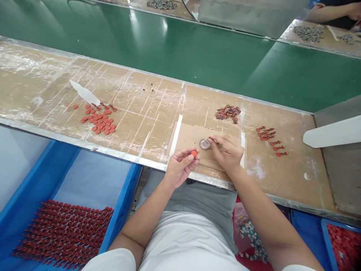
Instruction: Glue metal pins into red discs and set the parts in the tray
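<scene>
Between the thumb and fingers of my left hand [182, 165] is a small round red disc [194, 153], held over the front part of a cardboard sheet [188, 133]. My right hand [227, 150] pinches a small dark red piece [211, 139] at the mouth of a little clear round container [204, 143]. Fingers hide most of that piece. Behind my right hand lies a heap of small red and dark figure pieces [228, 113]. To the right stand several red discs with figures attached [270, 137].
Loose red discs [101, 122] lie on the left of the bench. A blue bin [121, 203] at lower left holds rows of red pieces [67, 233]. Beyond the bench runs a green belt [169, 49]. A white tube [332, 133] juts in from the right. Across the belt, a person's arm [329, 14] shows.
</scene>
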The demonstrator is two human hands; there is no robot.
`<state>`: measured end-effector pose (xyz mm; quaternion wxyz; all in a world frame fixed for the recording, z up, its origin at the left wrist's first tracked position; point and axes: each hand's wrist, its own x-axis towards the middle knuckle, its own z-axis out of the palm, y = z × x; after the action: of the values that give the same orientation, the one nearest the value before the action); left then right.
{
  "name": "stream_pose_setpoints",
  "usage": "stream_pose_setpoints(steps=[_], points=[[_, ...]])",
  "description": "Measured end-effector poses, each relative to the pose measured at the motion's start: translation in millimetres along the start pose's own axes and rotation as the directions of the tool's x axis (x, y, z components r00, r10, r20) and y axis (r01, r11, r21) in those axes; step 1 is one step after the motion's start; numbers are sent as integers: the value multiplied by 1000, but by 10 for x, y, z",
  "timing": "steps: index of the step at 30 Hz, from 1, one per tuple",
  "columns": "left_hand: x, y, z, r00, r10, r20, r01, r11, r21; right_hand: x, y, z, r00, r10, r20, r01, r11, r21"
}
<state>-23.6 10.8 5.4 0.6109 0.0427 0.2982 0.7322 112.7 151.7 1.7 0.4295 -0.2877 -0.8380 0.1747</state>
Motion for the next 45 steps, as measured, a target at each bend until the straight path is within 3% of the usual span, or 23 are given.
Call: stream_pose_setpoints(steps=[4, 7, 9, 12, 15, 17, 19, 22, 27, 31, 36, 45], points=[[-5, 2, 13, 1000, 0, -10, 0, 1000, -5, 4, -36, 1, 997, 72, -29, -71, 996, 51], [-16, -4, 26, 1000, 14, -22, -15, 1000, -22, 12, -81, 2, 958, 273, -89, -244, 936, 254], [-28, -9, 44, 999, 18, -32, -20, 999, -37, 31, -124, -13, 878, 470, -88, -379, 797, 470], [-56, -18, 100, 998, -3, -56, 0, 999, -46, 81, -211, -86, 722, 687, 74, -515, 464, 721], [-97, -35, 184, 996, -38, -77, 35, 999, -38, 120, -323, -209, 612, 736, 289, -585, 176, 792], [-128, -50, 241, 995, -51, -83, 48, 998, -34, 123, -407, -292, 572, 730, 373, -605, 70, 793], [-159, -66, 291, 996, -56, -74, 54, 998, -35, 106, -496, -357, 563, 716, 413, -613, 27, 789], [-199, -89, 343, 997, -63, -47, 61, 997, -45, 44, -630, -405, 610, 699, 373, -602, 103, 792], [-239, -126, 359, 997, -71, 0, 71, 996, -55, -128, -804, -400, 754, 643, 133, -498, 427, 755], [-245, -143, 348, 998, -68, 17, 69, 996, -56, -242, -878, -393, 813, 580, 51, -466, 596, 654], [-259, -139, 353, 999, -51, 19, 52, 997, -56, -289, -901, -402, 841, 540, 20, -455, 688, 565], [-275, -144, 347, 999, -47, -7, 46, 998, -43, -307, -891, -394, 898, 441, 0, -378, 770, 514]])
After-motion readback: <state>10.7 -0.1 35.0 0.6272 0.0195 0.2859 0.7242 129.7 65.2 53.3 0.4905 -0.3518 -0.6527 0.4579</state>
